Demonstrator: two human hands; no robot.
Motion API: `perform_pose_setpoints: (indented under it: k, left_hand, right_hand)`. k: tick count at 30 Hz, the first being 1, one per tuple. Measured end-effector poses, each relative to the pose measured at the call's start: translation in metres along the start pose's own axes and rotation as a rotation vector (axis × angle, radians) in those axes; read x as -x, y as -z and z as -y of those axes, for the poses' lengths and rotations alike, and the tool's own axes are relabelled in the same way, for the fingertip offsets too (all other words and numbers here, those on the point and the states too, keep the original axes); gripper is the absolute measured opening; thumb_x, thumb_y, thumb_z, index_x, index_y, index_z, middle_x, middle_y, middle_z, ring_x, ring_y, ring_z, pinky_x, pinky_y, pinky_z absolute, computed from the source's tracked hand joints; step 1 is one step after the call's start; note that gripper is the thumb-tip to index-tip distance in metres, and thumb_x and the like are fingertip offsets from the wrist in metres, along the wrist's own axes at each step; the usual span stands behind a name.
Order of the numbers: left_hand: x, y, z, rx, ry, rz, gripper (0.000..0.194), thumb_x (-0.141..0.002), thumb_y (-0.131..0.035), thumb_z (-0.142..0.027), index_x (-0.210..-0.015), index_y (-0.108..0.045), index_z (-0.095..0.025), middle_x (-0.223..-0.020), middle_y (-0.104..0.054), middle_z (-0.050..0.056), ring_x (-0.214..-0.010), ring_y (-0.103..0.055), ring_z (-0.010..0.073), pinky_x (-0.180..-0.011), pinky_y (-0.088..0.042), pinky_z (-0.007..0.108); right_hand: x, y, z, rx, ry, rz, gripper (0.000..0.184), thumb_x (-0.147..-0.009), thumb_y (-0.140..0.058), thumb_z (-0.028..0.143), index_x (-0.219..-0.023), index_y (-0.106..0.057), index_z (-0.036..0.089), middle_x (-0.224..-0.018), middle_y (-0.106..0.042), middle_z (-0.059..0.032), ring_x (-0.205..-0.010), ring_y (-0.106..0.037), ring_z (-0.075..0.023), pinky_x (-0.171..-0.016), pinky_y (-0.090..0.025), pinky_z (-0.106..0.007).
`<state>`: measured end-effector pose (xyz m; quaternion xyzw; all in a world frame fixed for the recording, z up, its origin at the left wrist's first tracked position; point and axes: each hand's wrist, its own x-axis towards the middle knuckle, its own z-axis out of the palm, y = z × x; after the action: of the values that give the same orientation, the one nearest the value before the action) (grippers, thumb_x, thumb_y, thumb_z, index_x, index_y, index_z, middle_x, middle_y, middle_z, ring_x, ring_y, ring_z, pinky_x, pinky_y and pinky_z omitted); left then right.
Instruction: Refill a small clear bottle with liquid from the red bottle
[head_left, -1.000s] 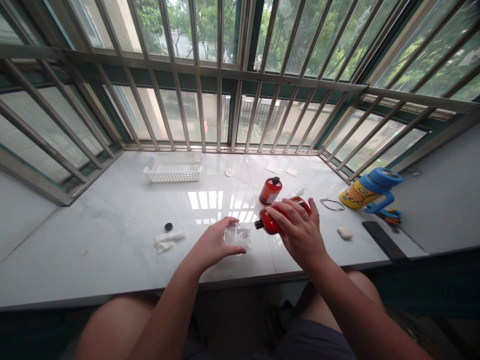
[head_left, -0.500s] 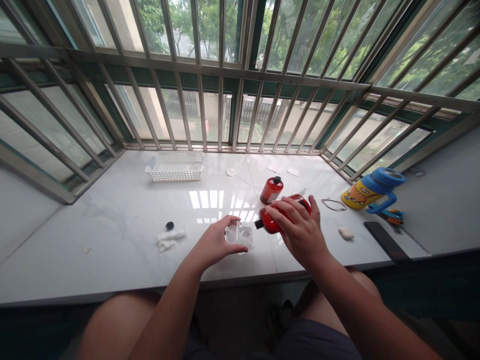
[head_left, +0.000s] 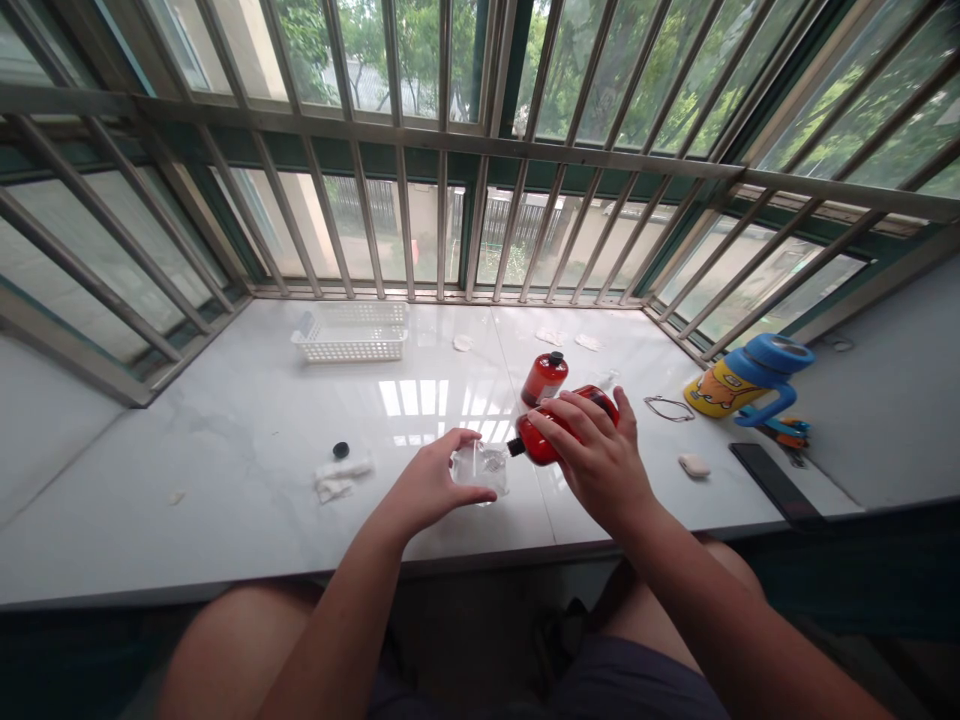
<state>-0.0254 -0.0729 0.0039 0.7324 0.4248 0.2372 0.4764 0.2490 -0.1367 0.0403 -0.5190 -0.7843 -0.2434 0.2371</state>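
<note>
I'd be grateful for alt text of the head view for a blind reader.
A person's right hand holds a red bottle tilted, its neck at a clear container held by the left hand, on a white marble sill before barred windows. A second red bottle stands behind.

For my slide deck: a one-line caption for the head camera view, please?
Left hand holds a clear container; right hand tilts a red bottle toward it.

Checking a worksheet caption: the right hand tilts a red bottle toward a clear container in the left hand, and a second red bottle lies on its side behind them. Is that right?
No: the head view shows the second red bottle standing upright, not on its side.
</note>
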Motion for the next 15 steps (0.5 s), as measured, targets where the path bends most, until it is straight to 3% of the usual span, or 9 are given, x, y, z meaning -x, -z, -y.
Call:
perform_pose_setpoints:
  k: [15]
  left_hand:
    - [-0.0001, -0.0003, 0.0016, -0.006, 0.0, -0.003, 0.075, -0.073, -0.099, -0.049, -0.138, -0.066, -0.032, -0.14, -0.072, 0.004, -0.12, -0.07, 0.0328, -0.103, -0.056, 0.045]
  right_hand:
    - [-0.0035, -0.0003, 0.0, 0.017, 0.036, 0.005, 0.049, -0.101, -0.061, -0.001, -0.14, -0.067, 0.029, -0.143, -0.074, -0.0045, -0.143, -0.062, -0.0289, -0.138, -0.007, -0.067]
